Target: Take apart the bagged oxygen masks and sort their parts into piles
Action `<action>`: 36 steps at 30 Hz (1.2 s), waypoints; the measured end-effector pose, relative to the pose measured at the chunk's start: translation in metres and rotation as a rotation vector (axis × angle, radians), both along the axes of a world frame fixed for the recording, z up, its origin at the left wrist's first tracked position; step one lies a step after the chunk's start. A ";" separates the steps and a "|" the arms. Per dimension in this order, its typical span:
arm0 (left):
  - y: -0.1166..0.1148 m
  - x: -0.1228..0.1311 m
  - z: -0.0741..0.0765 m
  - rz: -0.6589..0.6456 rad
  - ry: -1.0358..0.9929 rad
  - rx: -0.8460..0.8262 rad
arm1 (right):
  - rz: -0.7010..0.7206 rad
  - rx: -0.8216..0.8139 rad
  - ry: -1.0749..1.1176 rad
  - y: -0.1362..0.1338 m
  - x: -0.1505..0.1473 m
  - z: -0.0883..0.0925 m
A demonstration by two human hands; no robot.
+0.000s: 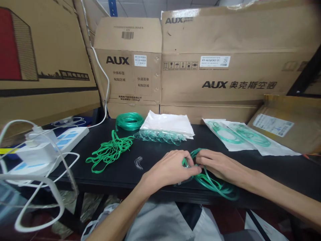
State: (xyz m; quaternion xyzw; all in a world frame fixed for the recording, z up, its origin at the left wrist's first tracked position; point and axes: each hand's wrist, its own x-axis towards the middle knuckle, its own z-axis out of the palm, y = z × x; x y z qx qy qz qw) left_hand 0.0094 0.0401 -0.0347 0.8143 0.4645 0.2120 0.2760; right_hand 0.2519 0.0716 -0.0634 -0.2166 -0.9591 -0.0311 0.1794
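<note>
My left hand (173, 169) is closed, thumb and fingers pinching a clear green plastic piece (185, 163) with green strap near it; most of that piece is hidden by the fingers. Close beside it, my right hand (215, 164) has its fingers curled round a coil of green tubing (213, 185). The tubing's loops hang toward the table's front edge, and a bright green elastic strap (208, 179) lies among them. Behind the hands, a row of clear green masks (160, 135) sits against a stack of white pouches (168, 122).
Tangled green elastic straps (110, 150) and thin metal strips (138, 163) lie left on the black table (155, 152), with coiled green tubing (129, 121) behind. Packed pouches (240, 135) lie right. A power strip (67, 137) with white cables stands left; cardboard boxes (210, 70) wall the back.
</note>
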 end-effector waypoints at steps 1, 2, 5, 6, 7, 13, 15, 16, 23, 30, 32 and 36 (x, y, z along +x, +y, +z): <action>-0.001 0.000 0.000 0.007 0.008 -0.017 | 0.004 -0.022 0.003 0.000 0.000 0.000; -0.002 0.000 0.001 0.012 0.019 -0.030 | 0.008 -0.044 0.006 0.000 0.001 -0.001; -0.001 0.001 0.001 0.002 0.049 -0.009 | 0.024 -0.076 0.028 0.000 0.002 -0.001; 0.000 0.001 0.001 -0.006 0.056 0.011 | 0.027 -0.081 0.034 0.000 0.001 -0.001; 0.000 0.002 0.000 -0.015 0.062 0.030 | 0.031 -0.084 0.040 0.000 0.001 -0.002; -0.011 0.000 0.002 -0.050 0.099 0.105 | 0.024 -0.145 0.062 0.006 0.005 -0.005; -0.017 -0.007 0.010 -0.063 0.111 0.120 | -0.037 -0.151 0.091 0.012 0.014 -0.008; -0.020 -0.012 0.014 -0.060 0.106 0.125 | -0.071 -0.149 0.108 0.015 0.020 -0.009; -0.009 -0.027 0.022 0.077 0.038 0.201 | -0.159 -0.191 0.052 0.014 0.034 -0.005; 0.005 -0.029 0.010 0.055 0.033 0.213 | -0.242 -0.205 -0.016 0.023 0.011 0.034; 0.004 -0.030 0.010 0.047 0.027 0.248 | -0.268 -0.207 -0.009 0.023 0.009 0.044; 0.000 -0.028 0.012 0.101 0.004 0.345 | -0.411 -0.183 0.094 -0.003 0.023 0.060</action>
